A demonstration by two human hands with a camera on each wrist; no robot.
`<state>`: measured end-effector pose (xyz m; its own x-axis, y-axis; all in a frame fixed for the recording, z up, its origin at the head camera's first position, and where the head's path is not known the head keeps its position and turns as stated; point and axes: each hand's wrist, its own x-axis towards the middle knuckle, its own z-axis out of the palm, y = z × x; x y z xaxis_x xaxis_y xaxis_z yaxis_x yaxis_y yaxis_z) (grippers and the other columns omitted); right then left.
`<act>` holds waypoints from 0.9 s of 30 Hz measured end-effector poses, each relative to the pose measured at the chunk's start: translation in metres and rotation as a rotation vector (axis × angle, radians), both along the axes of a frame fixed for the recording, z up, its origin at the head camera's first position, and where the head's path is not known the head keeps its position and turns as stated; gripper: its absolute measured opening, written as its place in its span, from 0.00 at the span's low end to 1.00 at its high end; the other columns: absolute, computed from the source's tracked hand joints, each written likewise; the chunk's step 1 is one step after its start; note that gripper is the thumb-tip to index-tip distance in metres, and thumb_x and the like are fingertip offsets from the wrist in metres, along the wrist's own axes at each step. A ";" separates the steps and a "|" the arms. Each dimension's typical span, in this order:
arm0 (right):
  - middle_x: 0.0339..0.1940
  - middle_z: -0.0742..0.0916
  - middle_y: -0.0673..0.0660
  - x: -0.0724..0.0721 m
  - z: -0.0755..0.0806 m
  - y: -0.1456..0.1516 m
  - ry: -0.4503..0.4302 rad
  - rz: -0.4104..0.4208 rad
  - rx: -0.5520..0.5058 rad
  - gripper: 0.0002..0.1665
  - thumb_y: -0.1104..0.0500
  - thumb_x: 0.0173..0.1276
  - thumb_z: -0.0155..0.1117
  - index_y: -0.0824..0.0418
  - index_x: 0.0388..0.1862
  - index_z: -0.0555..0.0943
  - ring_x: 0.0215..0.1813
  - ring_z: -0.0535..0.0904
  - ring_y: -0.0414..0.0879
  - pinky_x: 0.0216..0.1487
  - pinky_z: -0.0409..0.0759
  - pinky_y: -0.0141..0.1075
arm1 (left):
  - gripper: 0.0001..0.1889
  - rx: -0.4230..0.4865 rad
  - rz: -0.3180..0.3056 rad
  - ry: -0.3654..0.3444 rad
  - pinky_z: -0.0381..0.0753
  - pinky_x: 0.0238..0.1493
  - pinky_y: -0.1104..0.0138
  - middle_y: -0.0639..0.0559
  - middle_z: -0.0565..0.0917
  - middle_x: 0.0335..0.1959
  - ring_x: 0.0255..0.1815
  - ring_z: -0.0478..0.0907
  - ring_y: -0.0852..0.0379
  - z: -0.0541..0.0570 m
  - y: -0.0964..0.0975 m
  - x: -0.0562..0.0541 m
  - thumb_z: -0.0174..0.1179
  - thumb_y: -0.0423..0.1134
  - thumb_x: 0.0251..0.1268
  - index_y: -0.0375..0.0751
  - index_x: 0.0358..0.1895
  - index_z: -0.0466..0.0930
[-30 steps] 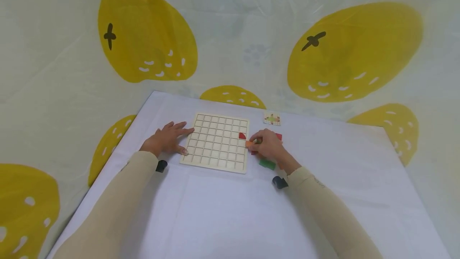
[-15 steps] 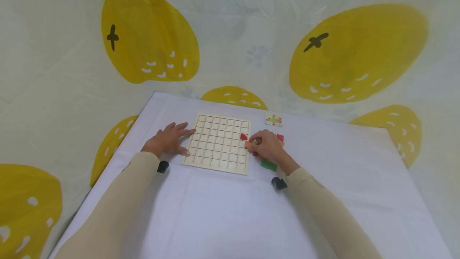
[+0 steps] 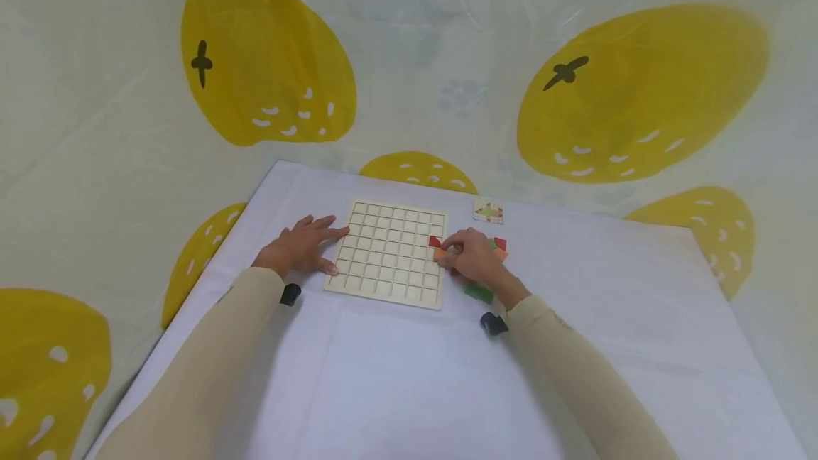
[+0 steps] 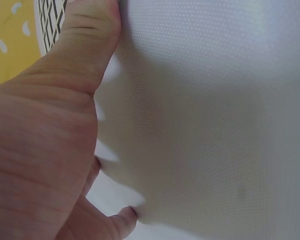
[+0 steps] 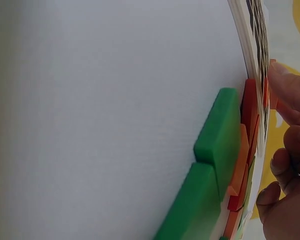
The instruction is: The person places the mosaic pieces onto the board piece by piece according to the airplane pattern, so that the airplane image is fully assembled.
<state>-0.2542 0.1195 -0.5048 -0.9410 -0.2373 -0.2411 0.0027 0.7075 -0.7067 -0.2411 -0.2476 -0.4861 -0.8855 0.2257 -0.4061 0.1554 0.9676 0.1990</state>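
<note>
A cream grid board (image 3: 377,254) lies on the white-covered table. My left hand (image 3: 299,247) spreads its fingers at the board's left side, index fingertip and thumb right at the edge. At the board's right side my right hand (image 3: 476,258) pinches a small orange tile (image 3: 439,254) between thumb and fingers, over a cell of the right column. Just above that cell sits a red quarter-circle tile (image 3: 435,241). In the right wrist view the right fingers (image 5: 292,92) hold the orange tile (image 5: 273,100) over the board's edge. The left wrist view shows mostly palm, thumb and tablecloth.
Right of the board, partly under my right hand, lie loose green blocks (image 5: 217,135), a red block (image 5: 249,102) and orange blocks (image 5: 238,160). A small pattern card (image 3: 488,211) lies at the table's back edge. A fruit-print cloth (image 3: 409,55) hangs behind.
My right hand has shifted the orange tile slightly left, from the board's right edge over the cell. More of the loose pieces behind that hand shows. The left hand stays at the board's edge.
</note>
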 end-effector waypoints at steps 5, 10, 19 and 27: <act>0.47 0.80 0.59 -0.001 -0.001 -0.002 0.002 0.006 0.012 0.19 0.53 0.66 0.77 0.58 0.54 0.88 0.31 0.82 0.49 0.33 0.81 0.34 | 0.52 -0.007 -0.003 -0.001 0.50 0.75 0.23 0.47 0.47 0.89 0.87 0.41 0.28 -0.002 0.001 -0.001 0.74 0.63 0.55 0.69 0.83 0.54; 0.47 0.79 0.59 -0.002 -0.003 -0.006 0.015 0.014 0.032 0.20 0.52 0.66 0.77 0.57 0.54 0.88 0.36 0.81 0.51 0.33 0.80 0.35 | 0.52 -0.011 0.013 -0.010 0.49 0.76 0.23 0.48 0.47 0.89 0.87 0.41 0.29 -0.001 0.003 -0.001 0.74 0.61 0.56 0.69 0.83 0.54; 0.41 0.80 0.58 -0.004 -0.005 -0.009 0.066 0.029 0.050 0.19 0.52 0.65 0.77 0.57 0.53 0.89 0.42 0.79 0.51 0.34 0.77 0.37 | 0.52 -0.008 0.008 -0.008 0.48 0.77 0.24 0.48 0.46 0.89 0.87 0.40 0.29 0.000 0.003 -0.001 0.73 0.61 0.57 0.69 0.83 0.54; 0.37 0.79 0.57 -0.003 -0.003 -0.013 0.084 0.042 0.079 0.18 0.52 0.65 0.77 0.58 0.51 0.89 0.45 0.76 0.50 0.35 0.74 0.36 | 0.52 -0.010 0.005 -0.001 0.49 0.76 0.24 0.48 0.47 0.89 0.87 0.41 0.29 -0.002 0.001 -0.001 0.74 0.62 0.56 0.69 0.83 0.54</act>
